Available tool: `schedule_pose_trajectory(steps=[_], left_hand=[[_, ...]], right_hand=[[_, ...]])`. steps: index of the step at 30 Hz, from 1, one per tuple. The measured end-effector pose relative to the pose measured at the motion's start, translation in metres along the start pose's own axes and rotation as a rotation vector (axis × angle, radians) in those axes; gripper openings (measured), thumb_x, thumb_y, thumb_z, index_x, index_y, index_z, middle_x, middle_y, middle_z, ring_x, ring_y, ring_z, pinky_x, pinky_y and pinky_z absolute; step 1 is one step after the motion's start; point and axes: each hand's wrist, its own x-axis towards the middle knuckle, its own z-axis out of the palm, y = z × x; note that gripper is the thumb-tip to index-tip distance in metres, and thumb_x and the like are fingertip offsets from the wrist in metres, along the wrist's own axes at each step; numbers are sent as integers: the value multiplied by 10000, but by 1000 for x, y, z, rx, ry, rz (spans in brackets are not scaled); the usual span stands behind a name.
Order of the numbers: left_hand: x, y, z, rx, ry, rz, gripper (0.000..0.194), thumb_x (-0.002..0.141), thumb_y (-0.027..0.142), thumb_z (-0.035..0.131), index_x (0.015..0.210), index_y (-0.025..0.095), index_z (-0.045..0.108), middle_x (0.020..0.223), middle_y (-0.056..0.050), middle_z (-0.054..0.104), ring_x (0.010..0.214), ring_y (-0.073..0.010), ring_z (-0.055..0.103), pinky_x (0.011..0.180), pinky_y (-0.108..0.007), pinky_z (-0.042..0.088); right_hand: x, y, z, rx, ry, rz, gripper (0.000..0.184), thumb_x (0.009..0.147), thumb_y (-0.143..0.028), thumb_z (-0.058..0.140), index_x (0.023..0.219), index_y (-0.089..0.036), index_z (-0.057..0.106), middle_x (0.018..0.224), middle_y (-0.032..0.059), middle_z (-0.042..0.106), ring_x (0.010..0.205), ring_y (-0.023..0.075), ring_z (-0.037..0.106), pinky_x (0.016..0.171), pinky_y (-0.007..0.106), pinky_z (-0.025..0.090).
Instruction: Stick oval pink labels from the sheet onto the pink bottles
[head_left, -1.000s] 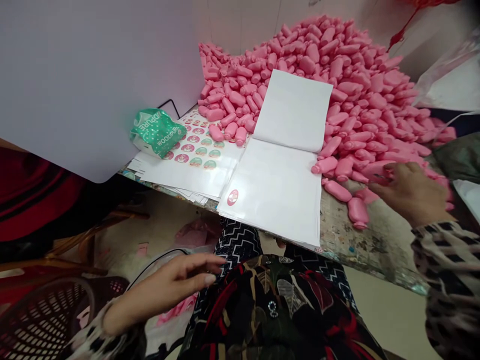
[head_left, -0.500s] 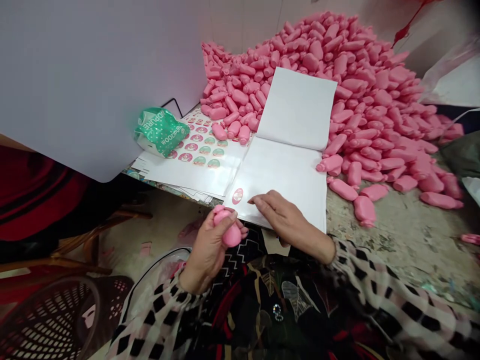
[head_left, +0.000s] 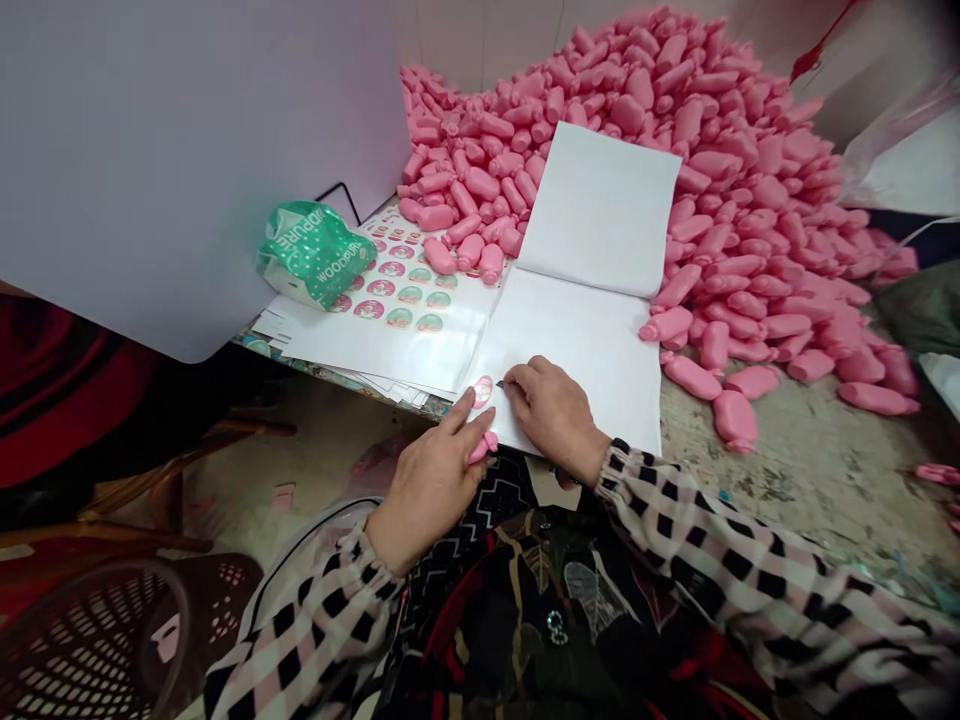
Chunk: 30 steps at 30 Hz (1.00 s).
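The left hand (head_left: 431,480) curls around a pink piece (head_left: 484,447) at its two o'clock, its foremost fingers stretched forward beside an oval sticker (head_left: 483,392) on the white sheet (head_left: 577,335). The right hand (head_left: 506,388) bunches its fingertips over the sheet, the sticker just beside them at nine o'clock; whether they pinch anything, I cannot tell. More pink pieces (head_left: 720,200) heap on the counter (head_left: 810,450) at one o'clock.

the stained, worn desk (head_left: 802,455) bears white sheets (head_left: 577,335) beneath the right hand (head_left: 556,412), printed sticker sheets (head_left: 375,350) beyond the left hand (head_left: 429,480), and a high heap of pink bottle-shaped pieces (head_left: 750,200) beyond both, some lying right of the right hand.
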Motion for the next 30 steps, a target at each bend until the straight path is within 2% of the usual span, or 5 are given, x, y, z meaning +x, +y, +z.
schedule_pose_trajectory(steps=[9, 19, 26, 30], left_hand=[[-1, 0, 3, -29, -6, -10, 515, 856, 212, 513, 1360, 272, 422, 1543, -55, 221, 1229, -256, 492, 979, -398, 447], [-2, 3, 9, -28, -13, -42, 553, 852, 210, 515, 1385, 283, 384, 1563, -52, 138, 1213, -278, 508, 916, -415, 495], [-2, 4, 16, -49, 24, -39, 544, 858, 213, 513, 1383, 280, 389, 1566, -61, 115, 1206, -255, 517, 938, -385, 485], [-3, 7, 21, -33, 41, -70, 572, 864, 209, 505, 1407, 288, 345, 1569, -95, 62, 1174, -274, 541, 887, -406, 510]], right_hand=[[-1, -5, -4, -92, 11, -40, 237, 919, -238, 396, 891, -186, 625, 855, 67, 568, 796, 182, 503, 629, 297, 316], [-3, -1, 2, 173, -16, 21, 182, 885, -232, 459, 855, -199, 635, 834, 32, 586, 797, 151, 532, 670, 262, 359], [-5, -8, 7, 341, 7, 155, 165, 864, -239, 477, 820, -198, 631, 833, 21, 607, 775, 137, 543, 683, 261, 369], [-1, -13, 5, 384, -23, 249, 194, 852, -340, 498, 794, -221, 639, 793, 3, 630, 717, 135, 542, 629, 269, 350]])
